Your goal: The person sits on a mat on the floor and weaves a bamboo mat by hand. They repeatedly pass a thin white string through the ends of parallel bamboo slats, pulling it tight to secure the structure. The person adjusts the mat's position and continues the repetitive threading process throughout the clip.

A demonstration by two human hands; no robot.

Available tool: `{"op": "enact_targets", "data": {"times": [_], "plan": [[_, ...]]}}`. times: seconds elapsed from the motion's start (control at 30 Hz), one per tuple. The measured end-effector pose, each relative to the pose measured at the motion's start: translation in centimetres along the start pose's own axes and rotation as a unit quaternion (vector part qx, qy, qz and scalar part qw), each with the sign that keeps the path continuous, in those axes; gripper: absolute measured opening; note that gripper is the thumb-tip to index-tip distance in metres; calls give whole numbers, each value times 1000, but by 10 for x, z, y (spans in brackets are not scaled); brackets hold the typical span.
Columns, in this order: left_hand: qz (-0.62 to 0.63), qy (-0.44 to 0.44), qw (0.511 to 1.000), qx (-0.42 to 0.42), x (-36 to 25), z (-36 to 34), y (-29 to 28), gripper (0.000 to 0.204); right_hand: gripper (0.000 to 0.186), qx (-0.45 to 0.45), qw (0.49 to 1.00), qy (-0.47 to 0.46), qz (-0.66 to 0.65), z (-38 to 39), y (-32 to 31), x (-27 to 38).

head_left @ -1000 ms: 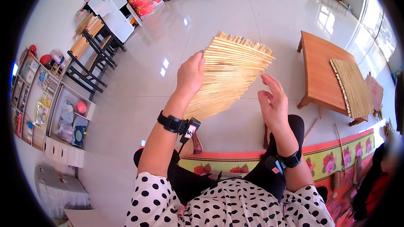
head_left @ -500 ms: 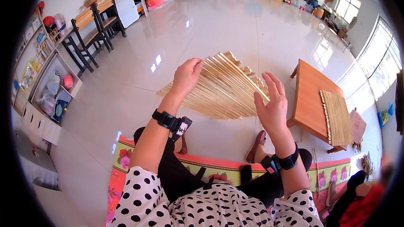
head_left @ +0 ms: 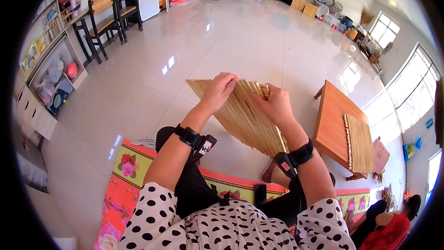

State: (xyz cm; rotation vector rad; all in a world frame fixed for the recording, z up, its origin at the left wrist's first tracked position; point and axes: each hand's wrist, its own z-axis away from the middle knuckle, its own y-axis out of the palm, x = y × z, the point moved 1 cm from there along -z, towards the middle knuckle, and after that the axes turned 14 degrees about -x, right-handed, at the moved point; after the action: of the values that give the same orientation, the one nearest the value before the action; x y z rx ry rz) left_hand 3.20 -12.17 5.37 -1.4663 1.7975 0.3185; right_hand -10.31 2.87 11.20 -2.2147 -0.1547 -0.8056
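Note:
A mat of straw-coloured stalks [head_left: 245, 122] laid side by side hangs tilted in front of my knees, above the tiled floor. My left hand [head_left: 221, 92] is closed on its upper edge, left of the middle. At the upper right corner my right hand [head_left: 276, 105] grips the stalk ends, thumb on the near face and fingers curled behind. The mat's lower right part runs behind my right forearm. Each wrist carries a black strap with a small black device.
To the right stands a low wooden table [head_left: 340, 122], with another stalk mat [head_left: 359, 143] on it. A flowered floor covering [head_left: 127, 166] lies under me. A person in red [head_left: 386, 231] sits at lower right. Chairs [head_left: 104, 23] and a shelf unit [head_left: 55, 71] stand left.
My right hand, apart and open before, has closed on the mat's corner. The mat has turned steeper, and my left hand has moved slightly lower and right in view.

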Motion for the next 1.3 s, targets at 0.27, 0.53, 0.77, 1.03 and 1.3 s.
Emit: {"op": "enact_targets", "data": {"times": [0.27,0.53,0.77,1.03,1.3], "plan": [[51,13,998,-23,-10,17,-8,17,32,-11,1000,23,-3,26,-8,26],[17,97,970,-222,-32,26,-6,18,28,-48,998,24,-21,12,2,31],[43,159,960,-225,-22,17,12,21,27,-51,999,1,-1,-11,9,21],[51,279,920,-271,-2,-5,34,22,28,-40,998,47,-2,-24,9,8],[50,384,896,-219,8,-21,38,22,31,-36,997,54,40,-29,8,22]]}}
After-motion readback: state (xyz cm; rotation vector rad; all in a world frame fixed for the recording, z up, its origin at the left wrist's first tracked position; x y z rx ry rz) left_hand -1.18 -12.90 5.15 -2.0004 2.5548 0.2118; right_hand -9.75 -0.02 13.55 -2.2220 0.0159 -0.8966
